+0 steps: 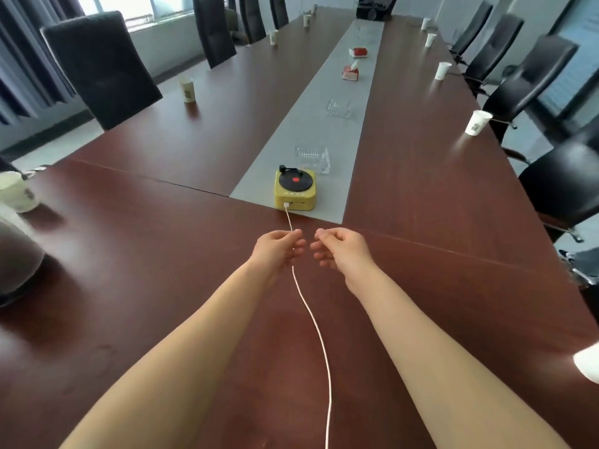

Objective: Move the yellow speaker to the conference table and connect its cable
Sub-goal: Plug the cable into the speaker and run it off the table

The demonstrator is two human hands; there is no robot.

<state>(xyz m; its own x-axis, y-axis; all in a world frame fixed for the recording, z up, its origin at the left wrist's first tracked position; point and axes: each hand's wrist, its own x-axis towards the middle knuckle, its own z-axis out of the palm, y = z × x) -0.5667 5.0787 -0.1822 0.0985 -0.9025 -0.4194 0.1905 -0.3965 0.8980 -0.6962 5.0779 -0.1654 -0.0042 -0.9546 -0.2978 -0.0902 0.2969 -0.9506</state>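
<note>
The yellow speaker [295,190], shaped like a small record player with a black disc on top, stands on the grey centre strip of the conference table [162,254]. A white cable [319,335] is plugged into its near side and runs toward me across the wood. My left hand [278,249] pinches the cable a short way in front of the speaker. My right hand [340,251] hovers beside it with fingers curled, and nothing shows in its grasp.
A glass ashtray [312,158] sits just behind the speaker, another ashtray [338,107] farther back, then red tissue boxes [350,72]. Paper cups [475,123] line both table edges. Black chairs [100,69] stand around. A dark pot [16,254] and a cup [17,191] are at left.
</note>
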